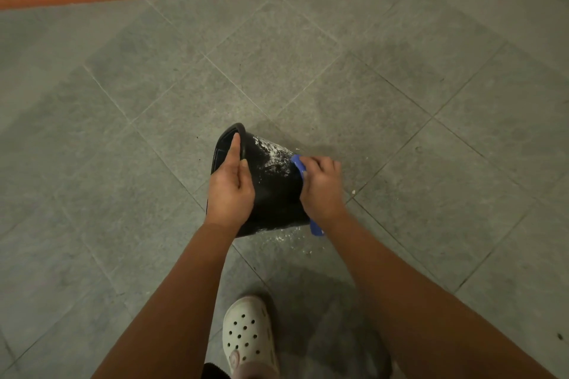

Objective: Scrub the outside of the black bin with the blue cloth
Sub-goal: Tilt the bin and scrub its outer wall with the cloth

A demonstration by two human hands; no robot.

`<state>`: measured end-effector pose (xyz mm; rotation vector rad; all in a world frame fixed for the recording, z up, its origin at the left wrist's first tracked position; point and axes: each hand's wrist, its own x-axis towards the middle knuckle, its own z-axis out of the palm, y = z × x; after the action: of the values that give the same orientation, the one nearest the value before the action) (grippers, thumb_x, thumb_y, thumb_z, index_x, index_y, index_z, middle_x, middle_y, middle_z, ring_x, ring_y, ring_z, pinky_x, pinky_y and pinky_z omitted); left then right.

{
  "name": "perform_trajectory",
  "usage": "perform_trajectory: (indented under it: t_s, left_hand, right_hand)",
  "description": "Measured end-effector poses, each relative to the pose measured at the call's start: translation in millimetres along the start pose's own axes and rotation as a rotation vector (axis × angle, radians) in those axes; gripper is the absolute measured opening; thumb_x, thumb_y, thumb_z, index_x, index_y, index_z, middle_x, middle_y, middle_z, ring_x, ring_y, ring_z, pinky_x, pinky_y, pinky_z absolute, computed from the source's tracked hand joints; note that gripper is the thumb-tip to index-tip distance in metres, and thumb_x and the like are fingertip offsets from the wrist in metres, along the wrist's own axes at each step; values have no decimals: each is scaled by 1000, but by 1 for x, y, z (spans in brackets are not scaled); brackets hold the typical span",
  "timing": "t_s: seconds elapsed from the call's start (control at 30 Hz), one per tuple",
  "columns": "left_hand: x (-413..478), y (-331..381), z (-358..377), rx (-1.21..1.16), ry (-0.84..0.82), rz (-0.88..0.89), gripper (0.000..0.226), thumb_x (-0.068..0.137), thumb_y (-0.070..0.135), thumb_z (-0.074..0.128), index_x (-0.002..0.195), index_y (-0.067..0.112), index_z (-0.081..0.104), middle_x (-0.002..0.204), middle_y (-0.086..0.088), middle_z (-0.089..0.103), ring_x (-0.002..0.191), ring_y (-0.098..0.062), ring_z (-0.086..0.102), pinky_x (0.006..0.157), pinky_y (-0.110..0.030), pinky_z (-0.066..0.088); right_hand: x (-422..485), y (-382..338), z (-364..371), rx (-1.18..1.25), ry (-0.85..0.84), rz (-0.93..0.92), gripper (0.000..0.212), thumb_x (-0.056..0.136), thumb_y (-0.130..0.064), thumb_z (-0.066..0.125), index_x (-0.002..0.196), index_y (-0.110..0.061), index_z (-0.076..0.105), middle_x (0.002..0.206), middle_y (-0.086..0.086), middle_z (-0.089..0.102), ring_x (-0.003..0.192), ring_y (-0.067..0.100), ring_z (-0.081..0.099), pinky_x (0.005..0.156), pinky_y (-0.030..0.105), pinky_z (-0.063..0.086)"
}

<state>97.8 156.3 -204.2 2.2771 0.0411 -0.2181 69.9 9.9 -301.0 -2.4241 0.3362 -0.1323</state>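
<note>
The left hand [230,191] grips the rim of the black bin [271,191], thumb inside, tipping it at the frame's centre above the grey tiled floor [400,101]. The right hand [321,186] is closed around the blue cloth [298,164], pressing it against the bin's soapy side.

Cloth [298,163] right of bin [274,191]

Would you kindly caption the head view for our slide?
Left hand steadies the tilted black bin while right hand scrubs its soapy side with blue cloth.
</note>
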Motion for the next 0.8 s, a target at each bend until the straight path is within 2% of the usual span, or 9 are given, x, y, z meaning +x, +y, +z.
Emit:
perform_trajectory:
  t_s: [0.07,0.17,0.3,0.37,0.43,0.5,0.57,0.67,0.8]
  left_hand:
    - [0,1,-1,-22,-3,-26,49,102,17,37,149,26,28,90,18,52,77,14,52,73,-1,38]
    - [1,3,0,-3,8,0,48,101,15,38,148,25,30,78,21,47,67,8,51,66,1,40]
    - [1,0,0,-38,3,-11,49,101,17,37,147,29,29,74,-10,59,61,-18,54,64,-30,54]
    - [1,-2,0,-35,4,-2,48,101,17,37,147,28,29,78,3,58,68,-5,58,68,-18,50]
    - [0,-1,0,-21,1,13,48,101,17,37,148,25,29,83,24,50,74,15,55,71,-1,40]
    - [0,0,2,-15,-13,26,48,101,16,38,147,23,30,83,29,44,74,24,50,70,4,36]
    - [2,0,5,-9,-17,50,47,100,14,39,147,22,32,80,27,44,71,16,52,69,4,37]
    - [6,-1,8,-7,-29,55,48,100,16,38,147,24,32,76,22,42,66,7,45,68,-1,40]
    - [6,-2,7,-31,-32,37,48,101,20,37,147,30,30,74,-8,55,67,-22,53,66,-22,49]
  right_hand:
    - [9,10,3,-55,-82,77,40,81,2,46,117,-2,62,103,16,61,97,35,50,85,26,30]
    - [-4,16,0,-25,-59,139,37,81,4,51,115,-1,63,104,16,62,99,35,51,87,24,27]
    - [-32,-8,-8,151,96,-49,30,88,-10,48,110,-3,66,105,12,59,98,23,43,88,23,36]
    - [-23,-9,-5,134,77,-114,31,86,-4,49,113,-3,65,107,11,60,97,24,45,87,25,39]
    - [-7,-5,-4,79,30,-58,37,81,7,52,116,-2,63,108,13,61,95,29,48,85,31,44]
    - [2,2,-6,22,-42,39,42,80,12,52,119,0,61,110,16,60,100,34,49,90,36,45]
    - [-1,6,-7,6,-80,139,43,83,9,50,124,0,58,115,18,57,107,34,45,94,31,36]
    - [-25,-5,-5,88,64,202,36,82,5,53,116,-1,63,109,16,59,101,32,48,89,28,37]
    - [-37,-24,-3,202,153,4,35,80,0,55,113,-8,67,111,10,63,99,29,52,87,33,46]
